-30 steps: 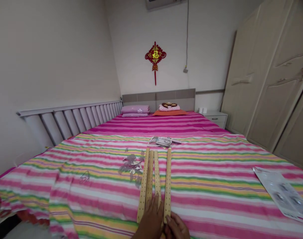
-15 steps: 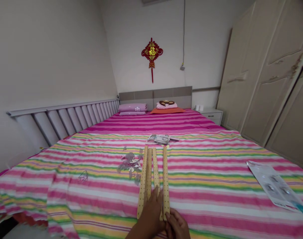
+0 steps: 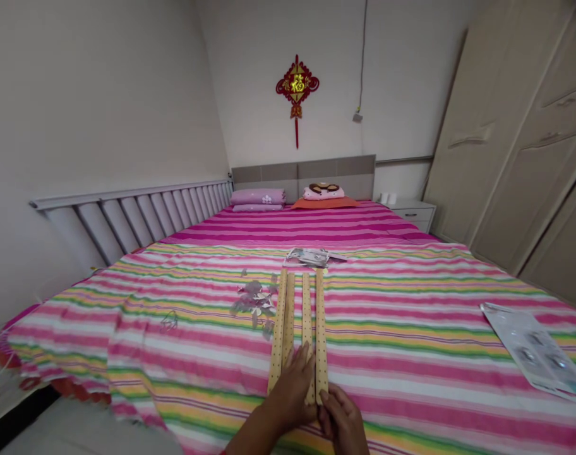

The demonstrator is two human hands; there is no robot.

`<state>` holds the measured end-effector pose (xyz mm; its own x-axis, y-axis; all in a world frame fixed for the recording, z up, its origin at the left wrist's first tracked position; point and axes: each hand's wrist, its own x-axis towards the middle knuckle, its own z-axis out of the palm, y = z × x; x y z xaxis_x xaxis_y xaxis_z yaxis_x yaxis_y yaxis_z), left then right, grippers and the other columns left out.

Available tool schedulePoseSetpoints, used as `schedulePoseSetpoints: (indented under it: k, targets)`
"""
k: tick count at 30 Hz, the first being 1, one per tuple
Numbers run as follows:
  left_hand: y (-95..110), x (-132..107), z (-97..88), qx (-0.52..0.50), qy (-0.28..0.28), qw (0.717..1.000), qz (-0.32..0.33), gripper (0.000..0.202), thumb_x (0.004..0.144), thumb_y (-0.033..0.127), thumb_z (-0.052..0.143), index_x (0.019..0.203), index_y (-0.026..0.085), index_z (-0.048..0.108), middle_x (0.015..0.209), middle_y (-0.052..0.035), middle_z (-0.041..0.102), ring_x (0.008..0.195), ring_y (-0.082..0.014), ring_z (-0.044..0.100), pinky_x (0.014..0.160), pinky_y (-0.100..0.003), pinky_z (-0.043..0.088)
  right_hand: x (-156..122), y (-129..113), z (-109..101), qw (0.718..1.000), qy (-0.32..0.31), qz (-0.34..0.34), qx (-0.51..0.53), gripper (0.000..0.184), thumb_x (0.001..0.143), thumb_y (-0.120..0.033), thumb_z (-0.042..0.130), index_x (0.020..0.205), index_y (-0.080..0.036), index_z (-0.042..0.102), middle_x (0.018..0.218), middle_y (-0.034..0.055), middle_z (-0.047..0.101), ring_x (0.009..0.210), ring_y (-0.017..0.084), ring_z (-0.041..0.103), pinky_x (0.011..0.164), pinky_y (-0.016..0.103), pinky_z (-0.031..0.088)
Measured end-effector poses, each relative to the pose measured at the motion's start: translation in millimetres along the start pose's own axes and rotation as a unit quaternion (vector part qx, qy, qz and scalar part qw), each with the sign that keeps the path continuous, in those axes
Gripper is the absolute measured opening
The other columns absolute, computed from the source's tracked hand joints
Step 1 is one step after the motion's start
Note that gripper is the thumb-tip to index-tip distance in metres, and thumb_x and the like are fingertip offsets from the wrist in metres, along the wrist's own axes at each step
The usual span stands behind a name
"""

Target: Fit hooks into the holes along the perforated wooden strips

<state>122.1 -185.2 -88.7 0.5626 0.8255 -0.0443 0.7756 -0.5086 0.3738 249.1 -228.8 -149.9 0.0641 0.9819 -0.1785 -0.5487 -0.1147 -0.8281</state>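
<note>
Several long, pale wooden strips with rows of small holes lie side by side on the striped bedspread, pointing away from me. My left hand (image 3: 294, 387) reaches over their near part, its fingers on the second strip from the right (image 3: 306, 309); its grip is partly hidden. With thumb and fingers, my right hand (image 3: 341, 414) pinches the near end of the rightmost strip (image 3: 321, 328). The leftmost strip (image 3: 278, 328) and the one beside it (image 3: 290, 309) lie to the left, partly behind my left hand.
Grey and white scraps (image 3: 256, 300) lie left of the strips, and a small clear tangle (image 3: 169, 321) farther left. Beyond the strips is a silvery packet (image 3: 309, 256). A clear blister package (image 3: 534, 347) rests at the right. Folded bedding (image 3: 258, 197) is by the headboard.
The second strip from the right has shifted right, closer to the rightmost one, with my left hand on it. My right hand keeps its pinch. The view has turned slightly.
</note>
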Motion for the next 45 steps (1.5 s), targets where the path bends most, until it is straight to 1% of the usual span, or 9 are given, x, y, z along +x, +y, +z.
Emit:
schedulePoseSetpoints:
  k: [5, 8, 11, 15, 20, 25, 31, 38, 45]
  targets:
    - [-5.5, -3.2, -1.1, -0.004, 0.006, 0.999, 0.037, 0.096, 0.064, 0.028, 0.062, 0.148, 0.013, 0.02, 0.156, -0.017, 0.013, 0.145, -0.0276, 0.008, 0.117, -0.05, 0.011, 0.4, 1.0, -0.6, 1.0, 0.001, 0.01, 0.014, 0.044, 0.06, -0.049, 0.08, 0.083, -0.014, 0.068, 0.042, -0.006, 0.049, 0.036, 0.004, 0.031, 0.038, 0.017, 0.019]
    - [-6.2, -8.8, -6.5, -0.012, -0.001, 1.0, 0.025, 0.106, 0.061, 0.045, 0.071, 0.149, 0.019, 0.018, 0.157, -0.0147, 0.012, 0.144, -0.0319, 0.01, 0.115, -0.055, 0.011, 0.1, 1.6, -0.5, 1.0, 0.007, 0.007, 0.017, 0.041, 0.06, -0.048, 0.08, 0.081, -0.014, 0.067, 0.042, -0.006, 0.05, 0.036, 0.004, 0.032, 0.039, 0.018, 0.022]
    - [-8.1, -13.8, -10.5, 0.017, 0.026, 0.998, -0.055, 0.117, 0.055, 0.062, 0.071, 0.149, 0.017, 0.018, 0.157, -0.0158, 0.009, 0.144, -0.0361, 0.004, 0.113, -0.06, 0.003, -0.3, 0.7, 0.4, 1.0, 0.008, 0.009, 0.016, 0.041, 0.06, -0.048, 0.08, 0.079, -0.015, 0.066, 0.042, -0.0063, 0.049, 0.036, 0.005, 0.033, 0.039, 0.018, 0.022]
    - [-14.3, -17.6, -8.9, 0.056, 0.024, 0.983, -0.174, 0.13, 0.049, 0.065, 0.07, 0.149, 0.009, 0.009, 0.156, -0.0165, 0.001, 0.143, -0.0371, -0.006, 0.111, -0.061, -0.004, -0.7, -0.6, 0.7, 1.0, 0.005, 0.012, 0.019, 0.04, 0.061, -0.047, 0.08, 0.079, -0.015, 0.065, 0.043, -0.0062, 0.05, 0.037, 0.005, 0.034, 0.039, 0.017, 0.02]
    - [-17.3, -18.1, -8.6, 0.07, -0.022, 0.982, -0.173, 0.126, 0.048, 0.056, 0.071, 0.15, 0.018, 0.009, 0.157, -0.0128, -0.001, 0.143, -0.0356, -0.007, 0.111, -0.061, -0.005, 0.2, 1.5, -1.3, 1.0, 0.006, 0.012, 0.02, 0.04, 0.061, -0.048, 0.08, 0.08, -0.015, 0.065, 0.042, -0.0068, 0.049, 0.035, 0.005, 0.033, 0.039, 0.018, 0.02]
    - [-19.3, -11.1, -8.2, 0.092, 0.007, 0.975, -0.201, 0.084, 0.069, 0.039, 0.059, 0.146, 0.025, 0.03, 0.157, -0.0134, 0.012, 0.144, -0.0327, 0.001, 0.11, -0.061, -0.003, 1.7, 4.4, -2.5, 1.0, -0.001, 0.001, 0.014, 0.042, 0.062, -0.05, 0.078, 0.08, -0.014, 0.065, 0.042, -0.0065, 0.05, 0.034, 0.004, 0.032, 0.038, 0.018, 0.019]
    - [-27.0, -11.4, -7.5, 0.078, 0.037, 0.983, -0.164, 0.066, 0.073, 0.026, 0.054, 0.138, 0.03, 0.045, 0.155, -0.0083, 0.023, 0.144, -0.03, 0.011, 0.112, -0.06, 0.0, 2.8, 5.0, -2.3, 1.0, 0.0, 0.004, 0.018, 0.044, 0.061, -0.051, 0.079, 0.08, -0.014, 0.065, 0.042, -0.0071, 0.049, 0.033, 0.004, 0.031, 0.037, 0.018, 0.019]
    - [-20.1, -16.3, -12.9, 0.0, 0.057, 0.983, -0.177, 0.062, 0.068, 0.014, 0.057, 0.128, 0.032, 0.055, 0.153, -0.0062, 0.028, 0.143, -0.0292, 0.017, 0.111, -0.061, 0.005, 1.2, 3.2, -0.6, 1.0, 0.002, 0.008, 0.019, 0.041, 0.062, -0.048, 0.079, 0.08, -0.015, 0.065, 0.044, -0.0058, 0.052, 0.035, 0.004, 0.033, 0.038, 0.017, 0.02]
    - [-14.1, -12.8, -0.9, 0.008, 0.098, 0.972, -0.214, 0.067, 0.066, 0.01, 0.056, 0.128, 0.033, 0.055, 0.153, -0.0012, 0.03, 0.144, -0.0303, 0.016, 0.111, -0.063, 0.007, 0.8, 2.4, -0.1, 1.0, 0.004, 0.002, 0.006, 0.043, 0.061, -0.051, 0.079, 0.079, -0.014, 0.064, 0.043, -0.0064, 0.051, 0.035, 0.003, 0.034, 0.038, 0.016, 0.022]
